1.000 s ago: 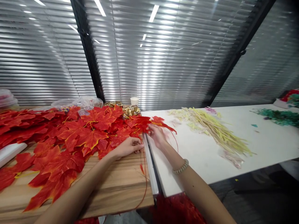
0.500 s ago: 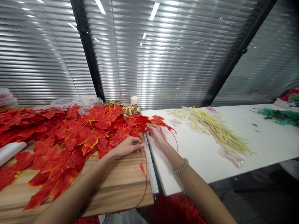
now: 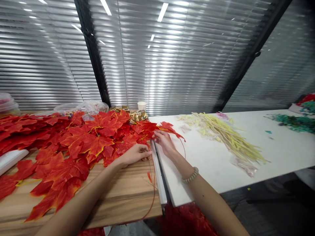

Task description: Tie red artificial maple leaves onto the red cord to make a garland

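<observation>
Red artificial maple leaves (image 3: pixel 95 141) lie heaped over the left and middle of the wooden table (image 3: pixel 123 196). My left hand (image 3: pixel 138 153) is closed in a pinch on a thin red cord (image 3: pixel 154 183), which hangs down from it and curves over the table's front edge. Just up and to the right, my right hand (image 3: pixel 162 140) has its fingers closed at the right end of the leaves, pinching the red strand there. A loop of cord (image 3: pixel 184 149) shows beyond its wrist, over the white table. The exact spot between the fingertips is too small to make out.
A white table (image 3: pixel 201 170) adjoins the wooden one across a narrow gap. Yellow strips (image 3: pixel 228 137) and green foliage (image 3: pixel 290 122) lie on it. A paper cup (image 3: pixel 142 106) and gold wrappers (image 3: pixel 138 116) stand behind the leaves, near window blinds (image 3: pixel 157 65). Red material (image 3: pixel 184 219) is below.
The cord loop by my right wrist has shifted slightly left, and my right fingers have moved a little. My left hand has hardly moved.
</observation>
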A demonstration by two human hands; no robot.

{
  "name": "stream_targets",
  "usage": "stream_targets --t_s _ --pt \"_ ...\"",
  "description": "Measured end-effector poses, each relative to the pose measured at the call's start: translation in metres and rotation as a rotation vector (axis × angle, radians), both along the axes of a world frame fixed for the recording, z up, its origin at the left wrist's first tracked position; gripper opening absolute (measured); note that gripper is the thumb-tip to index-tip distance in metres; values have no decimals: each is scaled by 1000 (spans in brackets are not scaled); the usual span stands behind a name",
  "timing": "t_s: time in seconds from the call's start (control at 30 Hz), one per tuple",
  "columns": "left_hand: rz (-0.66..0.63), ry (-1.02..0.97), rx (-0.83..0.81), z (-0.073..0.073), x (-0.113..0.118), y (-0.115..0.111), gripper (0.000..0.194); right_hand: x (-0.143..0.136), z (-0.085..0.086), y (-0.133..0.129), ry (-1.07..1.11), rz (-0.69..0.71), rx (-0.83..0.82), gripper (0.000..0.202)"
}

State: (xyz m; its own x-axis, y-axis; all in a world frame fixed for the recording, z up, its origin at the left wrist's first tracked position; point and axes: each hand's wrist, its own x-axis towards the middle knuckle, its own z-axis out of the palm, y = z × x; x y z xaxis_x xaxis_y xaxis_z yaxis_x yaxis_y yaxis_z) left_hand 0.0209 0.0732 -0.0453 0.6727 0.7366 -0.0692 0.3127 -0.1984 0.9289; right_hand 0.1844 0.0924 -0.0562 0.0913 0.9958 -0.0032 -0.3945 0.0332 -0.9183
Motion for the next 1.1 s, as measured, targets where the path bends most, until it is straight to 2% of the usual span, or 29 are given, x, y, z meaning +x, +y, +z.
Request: stream_targets --t_s 0.73,1.1 --pt "-17 -48 -33 2 0 0 30 1 0 -1 18 9 33 18" --pt "41 -143 -126 2 0 -1 28 1 1 -2 12 -13 24 20"
